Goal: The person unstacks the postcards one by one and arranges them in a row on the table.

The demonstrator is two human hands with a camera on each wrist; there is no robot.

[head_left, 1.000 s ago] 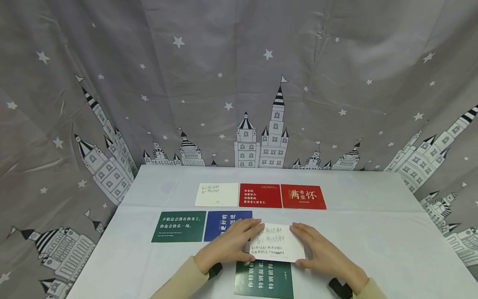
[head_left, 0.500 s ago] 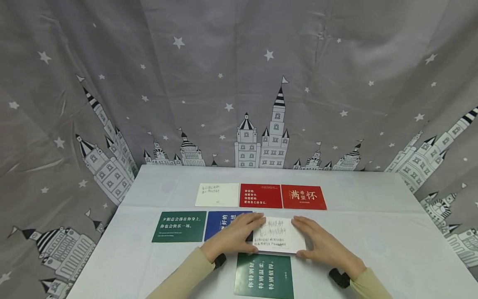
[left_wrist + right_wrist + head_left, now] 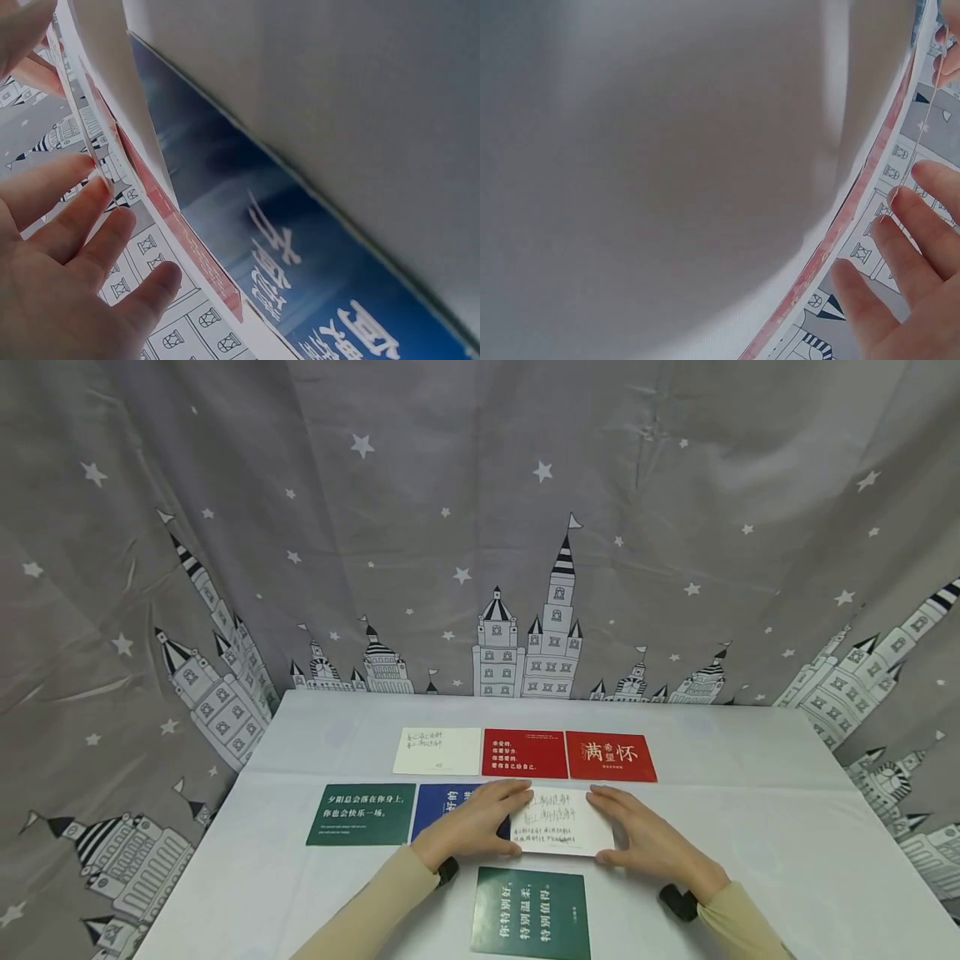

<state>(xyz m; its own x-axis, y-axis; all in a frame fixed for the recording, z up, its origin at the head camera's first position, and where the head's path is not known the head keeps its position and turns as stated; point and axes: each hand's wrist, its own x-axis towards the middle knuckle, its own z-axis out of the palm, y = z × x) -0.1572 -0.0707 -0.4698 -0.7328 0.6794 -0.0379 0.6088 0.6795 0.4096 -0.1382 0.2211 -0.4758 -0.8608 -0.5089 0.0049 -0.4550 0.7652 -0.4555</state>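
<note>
A white postcard (image 3: 562, 824) with handwriting on it is held level between both hands, above the table in the head view. My left hand (image 3: 476, 821) holds its left side, fingers at the far corner and thumb at the near one. My right hand (image 3: 651, 843) grips the right side the same way. In the left wrist view the postcard shows only as a thin edge, touched by the left fingertips (image 3: 94, 187). A blue postcard (image 3: 442, 810) lies partly hidden behind the left hand. Below the held one lies a green postcard (image 3: 531, 913), its text turned sideways.
At the back of the white table (image 3: 750, 827) a cream handwritten postcard (image 3: 437, 752) and two red ones (image 3: 524, 753) lie in a row. Another green postcard (image 3: 361, 814) is left of the blue one. A grey castle-print curtain (image 3: 420, 485) hangs behind.
Both hands have carried the white postcard away from the body and slightly right. It no longer overlaps the lower green postcard in the head view; the laid postcards stay put.
</note>
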